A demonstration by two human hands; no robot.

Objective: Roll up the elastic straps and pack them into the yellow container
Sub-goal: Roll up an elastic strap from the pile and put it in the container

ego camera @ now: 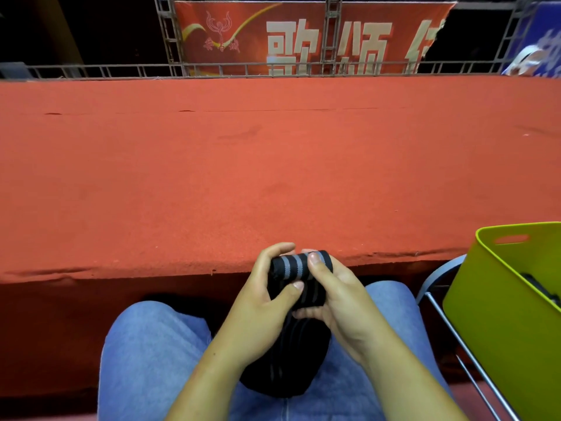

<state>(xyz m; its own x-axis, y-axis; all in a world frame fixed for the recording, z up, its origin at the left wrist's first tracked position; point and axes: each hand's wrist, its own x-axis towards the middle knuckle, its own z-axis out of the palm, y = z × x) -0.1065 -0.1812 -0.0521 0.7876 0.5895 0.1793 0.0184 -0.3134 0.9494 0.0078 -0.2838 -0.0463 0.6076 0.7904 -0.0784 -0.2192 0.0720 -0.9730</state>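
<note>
**Soft strap, half rolled**

The left hand [258, 299] and right hand [338, 297] squeeze the black stretchy strap with grey stripes [299, 279] above the lap; it looks soft, light and springy; grip its rolled top tight; the yellow plastic container [501, 314] sits to the right.

A black elastic strap [299, 279] with grey stripes is partly rolled above the lap, its loose tail hanging down, while the yellow container [498, 314] stands at right, dark contents inside.

Elastic strap [299, 279] — woven, ribbed cloth; yellow container [498, 302] — smooth plastic; stage surface [243, 165] rough matt felt.
</note>
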